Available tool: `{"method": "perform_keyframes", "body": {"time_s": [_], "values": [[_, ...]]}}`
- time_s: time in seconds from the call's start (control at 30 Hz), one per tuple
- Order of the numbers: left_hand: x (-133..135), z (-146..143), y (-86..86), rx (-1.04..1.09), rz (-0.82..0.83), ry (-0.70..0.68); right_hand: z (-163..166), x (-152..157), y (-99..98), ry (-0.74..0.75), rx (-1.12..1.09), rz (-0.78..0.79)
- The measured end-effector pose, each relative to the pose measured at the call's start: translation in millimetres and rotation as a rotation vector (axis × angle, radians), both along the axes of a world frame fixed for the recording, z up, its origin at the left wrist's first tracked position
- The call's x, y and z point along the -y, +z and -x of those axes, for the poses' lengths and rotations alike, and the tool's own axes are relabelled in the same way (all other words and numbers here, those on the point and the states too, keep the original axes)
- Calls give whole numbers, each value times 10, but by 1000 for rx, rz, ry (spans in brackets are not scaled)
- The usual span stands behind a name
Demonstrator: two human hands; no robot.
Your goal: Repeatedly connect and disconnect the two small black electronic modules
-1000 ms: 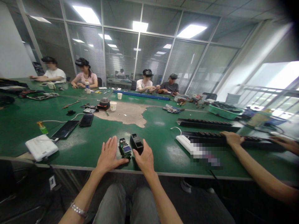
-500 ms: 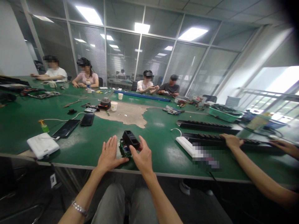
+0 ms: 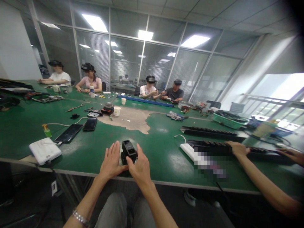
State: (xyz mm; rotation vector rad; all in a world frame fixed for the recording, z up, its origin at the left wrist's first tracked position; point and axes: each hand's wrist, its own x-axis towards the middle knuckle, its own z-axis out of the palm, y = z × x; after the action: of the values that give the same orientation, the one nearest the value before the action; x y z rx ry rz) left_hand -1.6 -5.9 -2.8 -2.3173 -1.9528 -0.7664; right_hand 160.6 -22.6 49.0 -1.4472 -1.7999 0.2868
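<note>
A small black plastic housing (image 3: 129, 148) stands on the green table (image 3: 161, 148) near its front edge, right in front of me. My right hand (image 3: 140, 166) grips it from the right, thumb and fingers closed on its side. My left hand (image 3: 111, 163) lies flat on the table just left of it, fingers stretched out, thumb reaching toward the housing's base. The green circuit board seen earlier is hidden under the housing.
A white box (image 3: 45, 150), two dark phones (image 3: 68, 133) (image 3: 90, 124) and a paper cup (image 3: 117, 110) lie to the left and beyond. At the right are a white power strip (image 3: 188, 150), black keyboards (image 3: 209, 130) and a co-worker's hand (image 3: 238, 148). Several people sit at the far side.
My right hand lifted the black housing from beside the green circuit board and set it down over the board. My left hand stayed flat beside it.
</note>
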Motion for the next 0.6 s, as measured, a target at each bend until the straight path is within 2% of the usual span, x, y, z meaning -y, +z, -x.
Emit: {"method": "perform_keyframes", "body": {"time_s": [0.23,0.6], "values": [[22,-13,34,2,-5,-26,-66,52,-150,50,46,54],[-26,-31,-39,-33,-28,-10,-34,39,-166,20,-19,30]]}}
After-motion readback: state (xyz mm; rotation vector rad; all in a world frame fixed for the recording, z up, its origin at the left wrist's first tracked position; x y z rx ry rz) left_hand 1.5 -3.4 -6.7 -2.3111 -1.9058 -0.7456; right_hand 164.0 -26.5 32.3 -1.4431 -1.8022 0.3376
